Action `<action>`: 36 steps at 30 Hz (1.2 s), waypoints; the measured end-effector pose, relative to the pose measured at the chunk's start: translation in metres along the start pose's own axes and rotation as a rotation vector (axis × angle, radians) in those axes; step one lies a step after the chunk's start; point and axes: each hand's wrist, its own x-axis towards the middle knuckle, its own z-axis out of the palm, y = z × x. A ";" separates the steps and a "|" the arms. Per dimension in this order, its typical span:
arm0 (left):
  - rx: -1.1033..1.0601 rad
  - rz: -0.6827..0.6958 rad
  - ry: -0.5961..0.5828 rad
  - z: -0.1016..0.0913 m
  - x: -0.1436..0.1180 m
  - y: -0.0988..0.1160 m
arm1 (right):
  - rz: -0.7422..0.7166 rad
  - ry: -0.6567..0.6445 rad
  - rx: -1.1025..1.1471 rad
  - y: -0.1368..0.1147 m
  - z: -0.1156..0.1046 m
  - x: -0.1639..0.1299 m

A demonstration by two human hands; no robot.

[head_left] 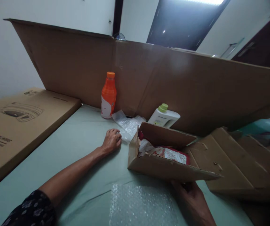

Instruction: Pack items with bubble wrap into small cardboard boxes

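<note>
On the pale green cloth-covered surface (78, 147), the open brown cardboard box (163, 166) sits right of centre, tilted toward the camera, flaps up, with a red-and-white plastic packet (168, 153) lying inside. Right hand (191, 196) is under the box's near edge, fingers curled up against the bottom wall, gripping it; fingertips hidden behind the cardboard. Left hand (111, 140) lies well left of the box, arm stretched across the cloth, fingers loosely bent and closed onto the edge of a small crumpled piece of clear bubble wrap (127, 125); cannot tell if it pinches the wrap or just presses on it. That wrap runs between the left hand and the box's far left corner. A second flat sheet of clear bubble wrap (139, 204) lies on the cloth near the camera, between both forearms, just below the box. Behind the left hand: orange plastic bottle with orange cap (108, 95), upright. Behind the box: white plastic bottle with green cap (164, 116), leaning, partly hidden by the box flap. A tall brown cardboard sheet (172, 81) stands behind both bottles. Flattened cardboard pieces (238, 163) lie right of the box, touching it. A large flat printed carton (19, 122) lies at far left.
</note>
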 end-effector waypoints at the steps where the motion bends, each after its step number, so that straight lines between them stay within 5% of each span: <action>1: -0.016 -0.017 0.016 -0.010 -0.005 -0.004 | 0.001 -0.009 0.005 -0.002 0.000 -0.001; 6: -0.070 -0.155 0.069 -0.083 -0.045 -0.021 | -0.034 -0.016 0.023 -0.010 0.004 -0.003; 9: -0.070 -0.115 0.025 -0.116 -0.084 -0.021 | -0.025 -0.003 0.058 -0.011 0.009 -0.004; 13: -0.063 0.041 -0.318 -0.142 -0.144 -0.021 | -0.011 -0.009 0.096 -0.012 0.013 -0.003; 16: -0.105 0.046 -0.468 -0.156 -0.156 -0.021 | -0.016 0.000 0.093 -0.015 0.015 -0.002; 19: -0.060 -0.048 -0.291 -0.149 -0.124 -0.017 | -0.030 -0.008 0.088 -0.020 0.018 -0.001; 22: 0.072 -0.224 -0.127 -0.114 -0.071 -0.018 | -0.035 -0.015 0.092 -0.019 0.022 0.000; 28: 0.075 -0.413 -0.071 -0.047 0.007 -0.030 | -0.086 -0.023 0.100 -0.008 0.025 -0.001; 36: -0.153 -0.495 0.052 -0.040 0.076 -0.024 | -0.054 0.036 0.060 0.008 0.032 -0.004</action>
